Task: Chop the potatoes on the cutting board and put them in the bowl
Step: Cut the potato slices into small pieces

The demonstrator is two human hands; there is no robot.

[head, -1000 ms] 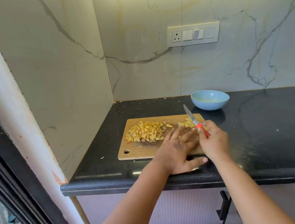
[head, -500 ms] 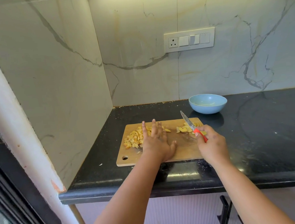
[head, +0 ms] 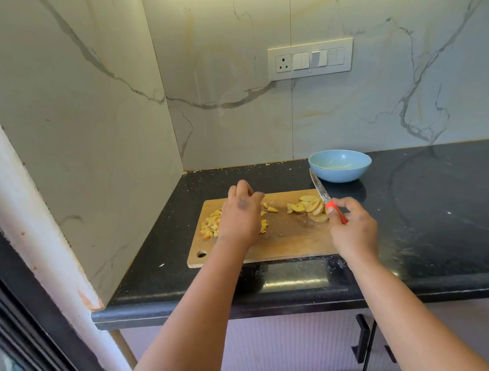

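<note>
Black counter (head: 448, 226) holds wooden cutting board (head: 284, 244). Blue bowl (head: 340, 165) behind board, near knife tip. Left hand (head: 241, 215) covers chopped potato bits (head: 210, 225), fingers curled down over pile. Right hand (head: 352, 229) grips red-handled knife (head: 322, 194), fingers wrapped round handle, beside potato slices (head: 310, 206).

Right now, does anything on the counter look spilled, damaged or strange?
Nothing serious. Pale specks and smears lie scattered on the black countertop around the cutting board. The potato pieces are all on the board; the blue bowl stands upright.
</note>
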